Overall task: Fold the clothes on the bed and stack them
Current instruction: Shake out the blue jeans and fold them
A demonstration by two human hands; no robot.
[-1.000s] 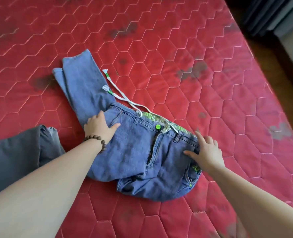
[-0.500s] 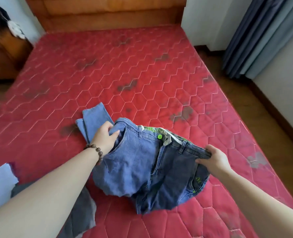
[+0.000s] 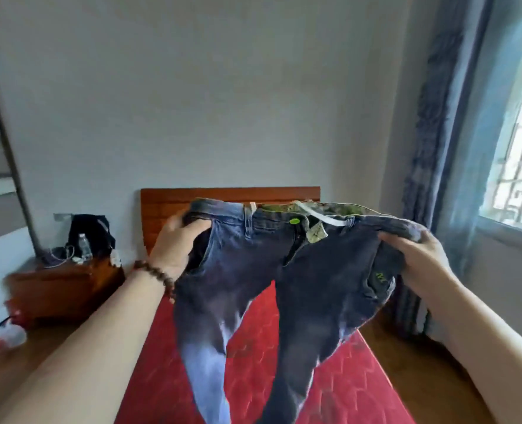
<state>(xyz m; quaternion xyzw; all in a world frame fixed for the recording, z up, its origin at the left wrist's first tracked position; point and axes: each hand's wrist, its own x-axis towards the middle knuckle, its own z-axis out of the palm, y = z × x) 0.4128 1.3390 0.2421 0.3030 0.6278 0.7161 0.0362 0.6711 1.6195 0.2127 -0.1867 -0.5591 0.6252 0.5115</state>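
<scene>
The red quilted bed [image 3: 253, 371] stretches away below me to its wooden headboard [image 3: 168, 206], and over it I hold the jeans [image 3: 284, 270] up in the air by the waistband, front facing me, both legs hanging free and apart, their lower ends running out of view at the bottom. My left hand [image 3: 174, 246] has its fingers curled round the waistband corner by the pocket; my right hand [image 3: 419, 255] pinches the opposite corner, thumb on top of the denim. To do this step well, I judge I should keep both grips level so the waistband stays taut, let the legs drop straight, then bring the two corners together so one leg lies exactly over the other before laying the pair flat on the bed. The cloth is limp, so an uneven hold would probably twist a leg. The denim is dark blue, fading paler down the left-hand leg. Inside the waist shows a green patterned lining, a white drawstring [image 3: 321, 217] crosses the opening, and a small bright green button [image 3: 294, 221] sits at the fly
</scene>
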